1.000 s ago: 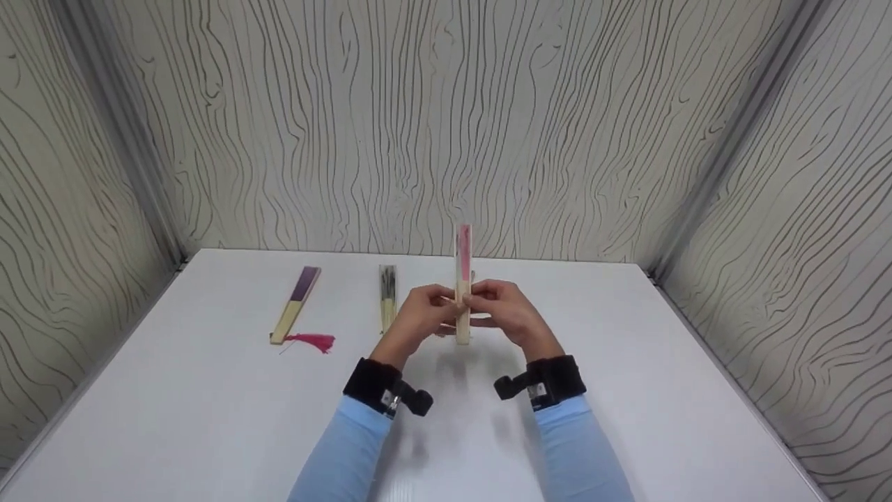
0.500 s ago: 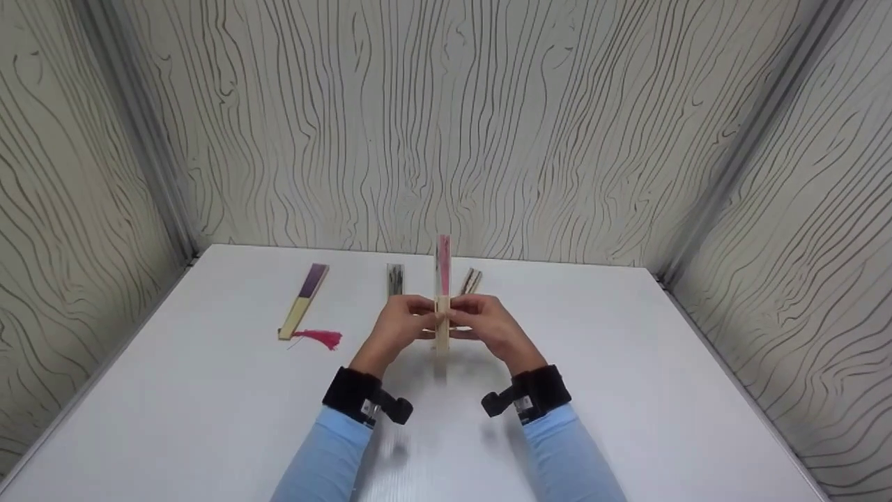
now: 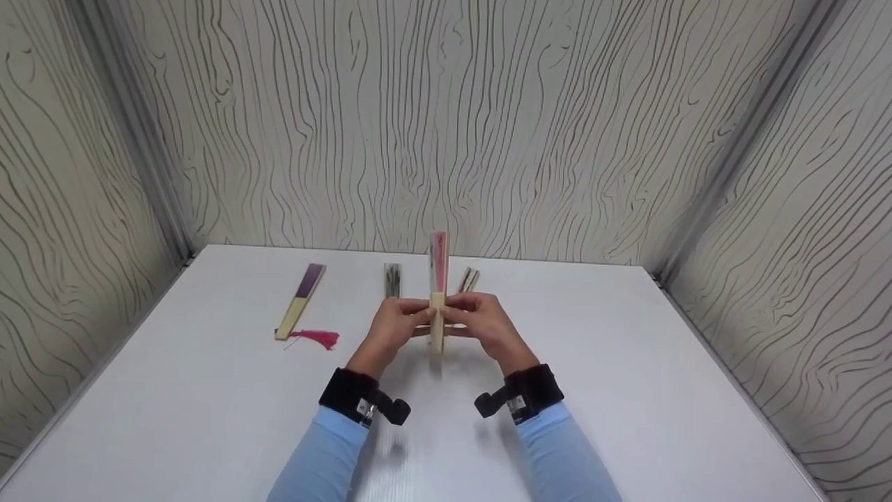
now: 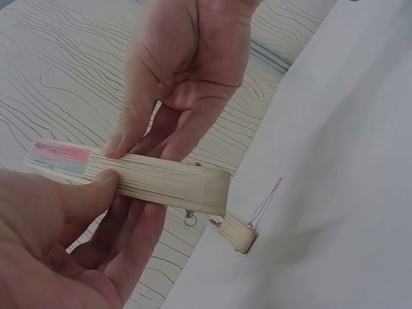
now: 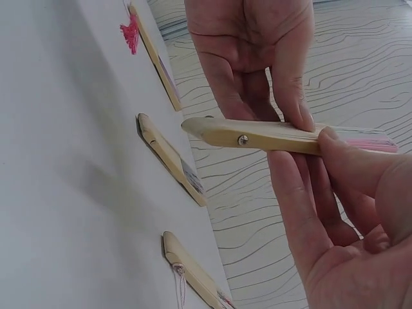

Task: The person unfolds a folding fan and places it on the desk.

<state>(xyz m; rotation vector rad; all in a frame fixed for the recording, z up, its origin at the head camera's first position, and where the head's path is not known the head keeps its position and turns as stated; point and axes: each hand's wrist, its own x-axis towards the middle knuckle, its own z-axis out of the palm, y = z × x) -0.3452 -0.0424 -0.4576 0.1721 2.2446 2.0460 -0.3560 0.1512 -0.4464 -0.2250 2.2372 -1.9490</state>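
Note:
A folded hand fan (image 3: 437, 268) with pink on its upper part stands nearly upright between my two hands above the table. My left hand (image 3: 394, 326) pinches it from the left and my right hand (image 3: 486, 325) from the right, with both thumbs on the near side. In the left wrist view, the stacked wooden ribs of the fan (image 4: 167, 182) lie together, and a small metal ring (image 4: 190, 219) hangs near its base. The right wrist view shows a metal rivet (image 5: 243, 140) on the fan's side.
On the white table (image 3: 223, 411) lie a purple folded fan (image 3: 301, 301) with a red tassel (image 3: 320, 339), a grey-black folded fan (image 3: 392, 279) and another folded fan (image 3: 469, 279), the last two partly behind my hands. Wood-patterned panels (image 3: 446, 125) enclose the back and sides.
Both hands have moved left with the pink fan between them. The fan at the back right, mostly hidden before, now shows beside it. The fans on the table stay put.

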